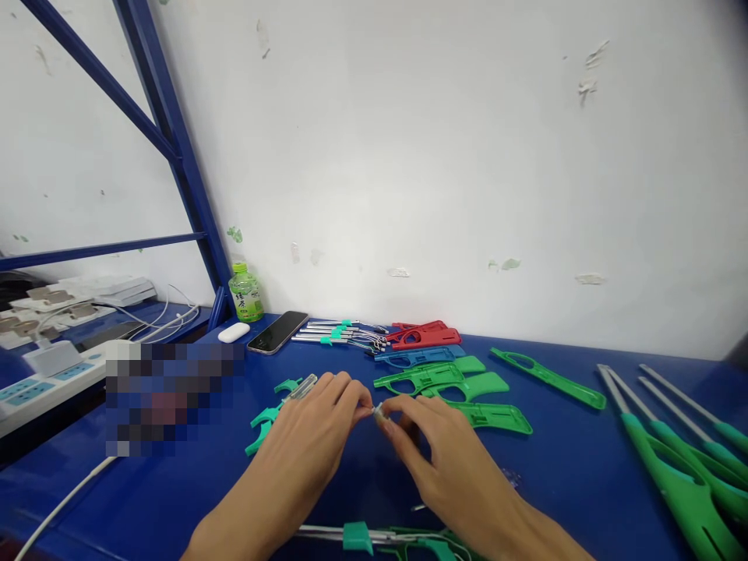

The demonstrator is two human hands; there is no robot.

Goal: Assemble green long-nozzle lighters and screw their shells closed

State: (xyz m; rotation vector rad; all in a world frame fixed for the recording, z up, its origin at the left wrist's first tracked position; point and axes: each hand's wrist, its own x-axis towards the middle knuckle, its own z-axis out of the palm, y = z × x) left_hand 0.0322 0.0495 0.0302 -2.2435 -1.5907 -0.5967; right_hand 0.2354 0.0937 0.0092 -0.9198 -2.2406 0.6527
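Observation:
Over the middle of the blue table, my left hand [321,417] and my right hand [441,444] meet at the fingertips. Right thumb and forefinger pinch a small whitish part [379,411]. My left fingers are closed at its other end; what they grip is too small to make out. Beside my left hand lie teal plastic pieces [266,425] and a clear stick-like piece [305,386]. Green lighter shell halves [494,418] lie beyond my right hand, with a blue shell [416,357] and red shells [429,335] behind. Below my hands lie metal rods with a teal clip [358,537].
Long-necked green lighters [666,467] lie at the right, near a separate green shell [549,379]. Wired metal rods [321,336], a phone [278,332], a white case [234,333] and a green bottle [246,294] stand along the back. A power strip [64,379] is at left.

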